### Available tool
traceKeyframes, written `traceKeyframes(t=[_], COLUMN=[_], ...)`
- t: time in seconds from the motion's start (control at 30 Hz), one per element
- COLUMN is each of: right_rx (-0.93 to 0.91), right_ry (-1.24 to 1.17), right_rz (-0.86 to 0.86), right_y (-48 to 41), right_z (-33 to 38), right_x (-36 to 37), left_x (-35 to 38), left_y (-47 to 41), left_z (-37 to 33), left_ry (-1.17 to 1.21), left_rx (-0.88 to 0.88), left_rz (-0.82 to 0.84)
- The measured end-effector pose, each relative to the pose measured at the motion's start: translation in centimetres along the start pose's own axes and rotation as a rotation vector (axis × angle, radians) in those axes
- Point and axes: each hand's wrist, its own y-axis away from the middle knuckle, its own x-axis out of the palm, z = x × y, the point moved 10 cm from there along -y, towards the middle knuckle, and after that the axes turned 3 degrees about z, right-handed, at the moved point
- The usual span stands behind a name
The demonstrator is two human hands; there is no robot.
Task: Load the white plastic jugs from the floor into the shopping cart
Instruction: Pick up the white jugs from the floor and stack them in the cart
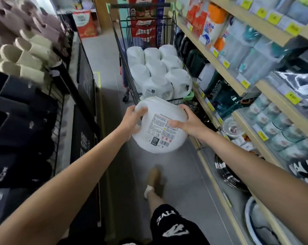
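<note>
One white jug (pixel 159 129) lies tilted between left hand (pixel 133 119) and right hand (pixel 188 122), both gripping its sides, label upward, long axis toward the cart (pixel 188 97).

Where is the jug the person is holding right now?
The jug is mid-picture in the head view, held between the left hand and right hand, in the air just short of the cart, shelves on its right.
</note>
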Motion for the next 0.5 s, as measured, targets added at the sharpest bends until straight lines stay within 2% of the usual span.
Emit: traceKeyframes(t=[0.37, 0.5], right_rx=[-0.027, -0.044], right_ry=[0.035, 0.062], right_rz=[-0.06, -0.081], right_y=[-24.9, -31.8], right_z=[6.0, 8.3], right_x=[-5.6, -7.8], left_x=[-4.8, -5.6], left_y=[-23.6, -30.2], left_z=[-8.6, -12.0], left_ry=[-0.049, -0.056], left_rx=[-0.009, 0.046], left_rz=[-0.029, -0.046])
